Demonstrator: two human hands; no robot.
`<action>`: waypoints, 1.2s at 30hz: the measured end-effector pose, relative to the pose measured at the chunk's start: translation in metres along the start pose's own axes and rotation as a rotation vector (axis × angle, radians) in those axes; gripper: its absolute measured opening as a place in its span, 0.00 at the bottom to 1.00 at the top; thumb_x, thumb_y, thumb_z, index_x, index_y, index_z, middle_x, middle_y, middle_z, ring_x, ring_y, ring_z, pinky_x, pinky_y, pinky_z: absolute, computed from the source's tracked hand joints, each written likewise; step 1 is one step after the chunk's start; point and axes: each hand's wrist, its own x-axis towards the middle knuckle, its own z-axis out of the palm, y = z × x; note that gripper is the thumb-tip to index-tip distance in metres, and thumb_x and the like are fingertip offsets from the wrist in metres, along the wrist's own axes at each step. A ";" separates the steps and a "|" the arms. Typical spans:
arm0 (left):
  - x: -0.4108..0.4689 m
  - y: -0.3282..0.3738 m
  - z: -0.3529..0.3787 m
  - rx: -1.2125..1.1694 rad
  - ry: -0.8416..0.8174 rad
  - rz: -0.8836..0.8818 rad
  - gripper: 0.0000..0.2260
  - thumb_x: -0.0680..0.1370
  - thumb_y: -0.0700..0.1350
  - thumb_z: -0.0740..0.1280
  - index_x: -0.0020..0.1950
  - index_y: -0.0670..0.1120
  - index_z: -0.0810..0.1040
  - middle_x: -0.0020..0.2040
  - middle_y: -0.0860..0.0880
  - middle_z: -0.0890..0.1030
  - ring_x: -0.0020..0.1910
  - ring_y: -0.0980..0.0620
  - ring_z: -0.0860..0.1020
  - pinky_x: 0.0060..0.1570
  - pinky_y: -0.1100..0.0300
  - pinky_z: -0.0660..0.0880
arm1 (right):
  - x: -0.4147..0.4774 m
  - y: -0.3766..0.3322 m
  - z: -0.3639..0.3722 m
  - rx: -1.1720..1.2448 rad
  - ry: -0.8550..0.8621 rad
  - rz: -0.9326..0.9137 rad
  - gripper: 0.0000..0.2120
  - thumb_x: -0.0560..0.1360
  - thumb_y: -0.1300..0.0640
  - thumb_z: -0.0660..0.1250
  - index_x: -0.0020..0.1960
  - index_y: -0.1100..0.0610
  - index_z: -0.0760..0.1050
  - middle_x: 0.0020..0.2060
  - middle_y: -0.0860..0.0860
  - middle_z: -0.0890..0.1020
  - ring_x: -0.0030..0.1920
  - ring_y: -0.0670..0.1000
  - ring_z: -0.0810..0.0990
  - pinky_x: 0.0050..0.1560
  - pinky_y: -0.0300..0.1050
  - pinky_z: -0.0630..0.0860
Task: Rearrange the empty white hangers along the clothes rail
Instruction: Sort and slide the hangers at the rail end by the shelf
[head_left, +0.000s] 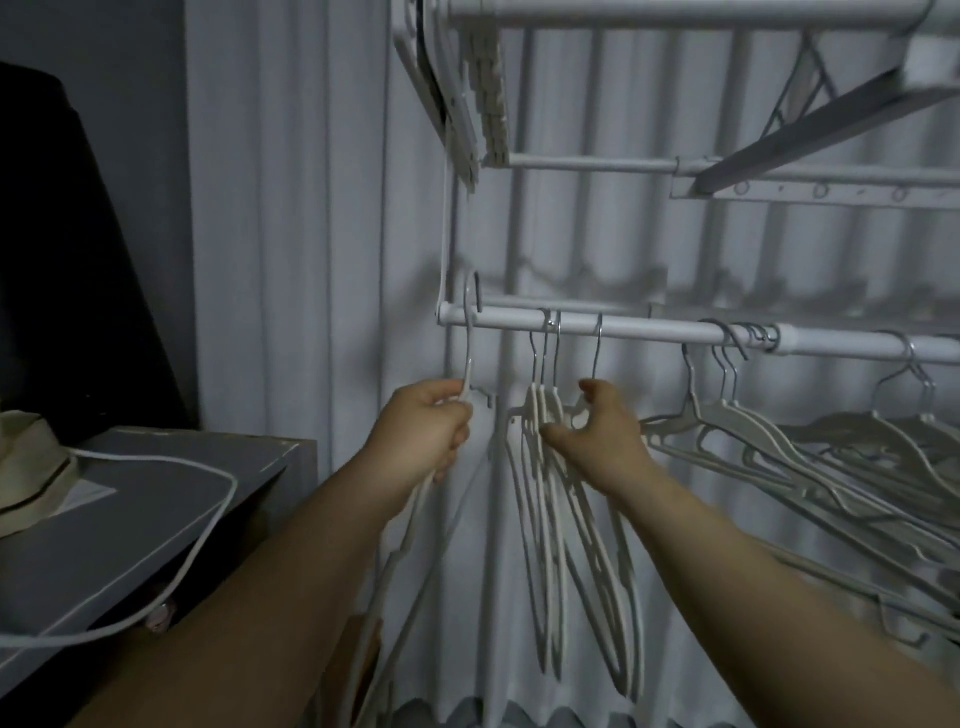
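A white clothes rail (644, 328) runs from centre left to the right edge. My left hand (423, 428) grips the neck of a white hanger (470, 364) whose hook sits over the rail's left end. To its right my right hand (597, 431) pinches the neck of another white hanger (597, 353) hooked on the rail. Between my hands hang a few white hangers (543, 467) close together. Several more white hangers (769, 441) hang bunched further right along the rail.
A white rack frame with an upper bar (587, 162) and top shelf stands before a pale curtain (291, 260). At the left, a grey table (130, 509) carries a white cable (208, 519) and a cream hat (26, 467).
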 end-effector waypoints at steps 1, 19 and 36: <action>0.006 0.002 0.003 0.002 0.000 0.004 0.14 0.78 0.34 0.57 0.37 0.51 0.69 0.14 0.53 0.66 0.11 0.59 0.59 0.16 0.74 0.56 | -0.001 0.002 0.000 0.006 -0.007 -0.001 0.33 0.72 0.56 0.67 0.72 0.58 0.57 0.71 0.56 0.65 0.69 0.58 0.64 0.69 0.51 0.64; 0.032 -0.025 0.006 0.242 0.083 -0.029 0.18 0.77 0.39 0.61 0.67 0.42 0.67 0.49 0.43 0.78 0.30 0.61 0.79 0.30 0.69 0.72 | -0.012 0.006 0.005 0.066 -0.157 0.184 0.29 0.73 0.45 0.65 0.70 0.54 0.62 0.58 0.51 0.76 0.69 0.55 0.68 0.73 0.57 0.55; -0.035 -0.034 0.013 0.601 -0.130 0.146 0.17 0.71 0.53 0.69 0.57 0.51 0.71 0.43 0.56 0.76 0.38 0.65 0.72 0.36 0.73 0.65 | -0.010 -0.001 0.015 0.128 -0.176 0.184 0.31 0.70 0.55 0.65 0.71 0.57 0.59 0.54 0.54 0.78 0.62 0.55 0.74 0.69 0.51 0.63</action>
